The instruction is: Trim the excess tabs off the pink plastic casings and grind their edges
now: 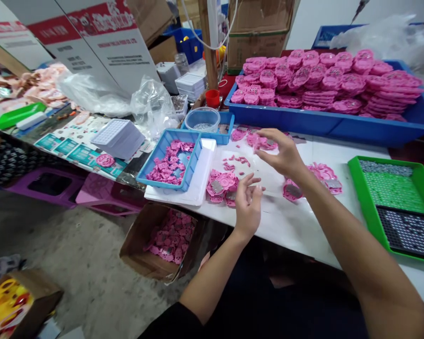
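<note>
My right hand (pixel 281 153) is raised over the white tabletop, thumb and forefinger pinching a small pink plastic piece (pixel 256 142); its exact shape is hard to make out. Lower and to the left, my left hand (pixel 248 205) has its fingers apart and holds nothing. Beside its fingertips lie pink plastic housings with grey plates (pixel 217 186). More such housings (pixel 327 178) rest on the table to the right, partly behind my right forearm. Several small loose pink pieces (pixel 238 162) are scattered between the hands and the far pink parts (pixel 239 134).
A large blue tray (pixel 304 120) piled with pink housings stands at the back. Right is a green tray (pixel 356 188) with small parts; left, a blue basket (pixel 141 178) of pink pieces. A cardboard box (pixel 134 245) of pink parts sits below the table edge.
</note>
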A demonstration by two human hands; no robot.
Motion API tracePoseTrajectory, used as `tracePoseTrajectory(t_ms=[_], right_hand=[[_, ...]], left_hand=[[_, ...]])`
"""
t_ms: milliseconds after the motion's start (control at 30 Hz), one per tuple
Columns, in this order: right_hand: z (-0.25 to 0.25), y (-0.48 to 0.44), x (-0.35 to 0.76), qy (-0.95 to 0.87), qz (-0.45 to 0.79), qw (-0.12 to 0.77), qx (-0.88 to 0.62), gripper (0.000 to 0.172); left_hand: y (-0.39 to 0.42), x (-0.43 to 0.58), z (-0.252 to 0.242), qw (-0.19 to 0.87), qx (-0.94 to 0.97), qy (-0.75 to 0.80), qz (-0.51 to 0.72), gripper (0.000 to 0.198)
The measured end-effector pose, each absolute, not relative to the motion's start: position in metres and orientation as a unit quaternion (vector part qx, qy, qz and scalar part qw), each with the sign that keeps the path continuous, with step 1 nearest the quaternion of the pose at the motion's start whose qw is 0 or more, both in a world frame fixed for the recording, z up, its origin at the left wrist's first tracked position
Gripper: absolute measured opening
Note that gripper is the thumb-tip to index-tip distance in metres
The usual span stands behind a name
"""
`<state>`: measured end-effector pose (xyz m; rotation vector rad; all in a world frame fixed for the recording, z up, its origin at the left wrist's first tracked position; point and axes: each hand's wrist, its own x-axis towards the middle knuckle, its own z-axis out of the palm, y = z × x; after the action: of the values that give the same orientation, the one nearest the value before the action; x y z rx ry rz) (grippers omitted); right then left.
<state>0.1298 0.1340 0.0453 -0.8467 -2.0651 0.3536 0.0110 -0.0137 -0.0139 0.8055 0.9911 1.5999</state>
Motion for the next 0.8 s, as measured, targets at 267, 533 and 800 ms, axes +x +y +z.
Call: tracePoseTrajectory(t_ms=[267, 533, 800], right_hand=[[0.052, 0.024, 0.146, -0.960, 0.103, 0.210, -0.152, 0.046], [0.065, 0.039, 0.160, -0.797, 0.474, 0.257, -0.274, 0.045], [0.035, 0.167, 0.086, -0.812, 0.218, 0.251, -0.479, 0.037]], left_hand=[[-0.008, 0.001, -0.007, 0.704, 0.129, 0.313, 0.625, 0.063], [-0.010, 0.001, -0.007, 0.727, 0.186, 0.318, 0.580, 0.057], [-0.014, 0.006, -0.006, 0.673, 0.256, 0.344, 0.603, 0.052]])
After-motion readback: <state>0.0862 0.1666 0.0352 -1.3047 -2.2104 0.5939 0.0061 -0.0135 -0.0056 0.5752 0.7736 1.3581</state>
